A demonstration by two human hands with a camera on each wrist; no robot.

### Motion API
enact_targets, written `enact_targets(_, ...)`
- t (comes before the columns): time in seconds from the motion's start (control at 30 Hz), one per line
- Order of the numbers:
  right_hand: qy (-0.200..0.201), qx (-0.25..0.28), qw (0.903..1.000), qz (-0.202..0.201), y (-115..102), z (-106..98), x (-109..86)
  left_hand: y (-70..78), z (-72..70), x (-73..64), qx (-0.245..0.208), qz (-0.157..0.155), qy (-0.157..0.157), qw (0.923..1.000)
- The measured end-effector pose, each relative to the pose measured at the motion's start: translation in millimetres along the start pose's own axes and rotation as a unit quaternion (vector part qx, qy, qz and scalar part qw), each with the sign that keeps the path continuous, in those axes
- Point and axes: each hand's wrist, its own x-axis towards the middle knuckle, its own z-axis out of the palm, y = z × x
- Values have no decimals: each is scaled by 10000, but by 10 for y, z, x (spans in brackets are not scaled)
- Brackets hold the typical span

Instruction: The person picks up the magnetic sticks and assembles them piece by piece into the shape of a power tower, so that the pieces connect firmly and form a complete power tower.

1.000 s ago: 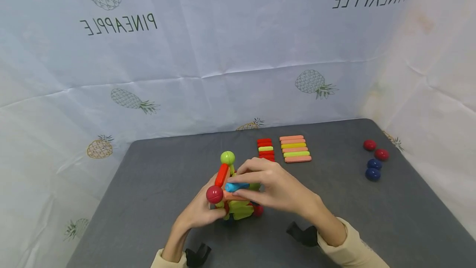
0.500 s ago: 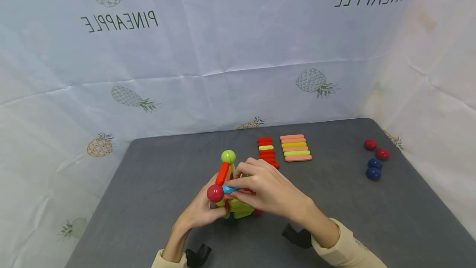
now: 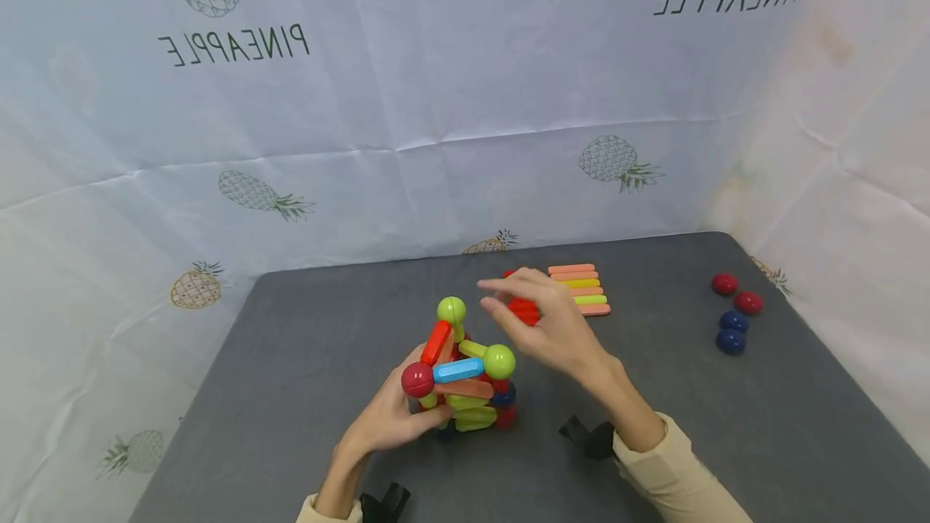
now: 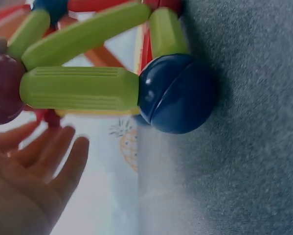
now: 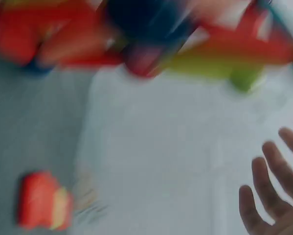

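Note:
My left hand (image 3: 394,403) holds a frame of magnetic building sticks and balls from its left side, thumb at the front. In the left wrist view, lime sticks (image 4: 80,88) meet a dark blue ball (image 4: 178,93) low on the frame, while the left fingers (image 4: 70,169) show beyond. Along the top, a light blue stick (image 3: 458,370) joins a red ball (image 3: 417,380) to a lime ball (image 3: 499,361). Up and to the right of the frame, my right hand (image 3: 548,325) holds nothing, its fingers extended over the red sticks (image 3: 523,311) and partly hiding them.
Behind the right hand lies a row of salmon, yellow and lime sticks (image 3: 590,290). Two red balls (image 3: 724,284) and two dark blue balls (image 3: 731,341) rest at the table's right side. A pineapple-print cloth (image 3: 407,184) hangs behind the grey table (image 3: 327,329).
The right hand has let go of the light blue stick, which now spans the red and lime balls. It has moved up and right to the red sticks. The left hand keeps its hold.

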Motion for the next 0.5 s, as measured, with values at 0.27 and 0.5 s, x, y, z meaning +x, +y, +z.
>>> enact_targets(0.27,-1028,-1643,9666,1674,823,132,-160,-70,-164,-60,-265,-163,-331,9990)
enact_targets(0.5,-1905,-1894,9397,2116,1013,222,-267,-152,-162,-107,314,-284,1560,9868)
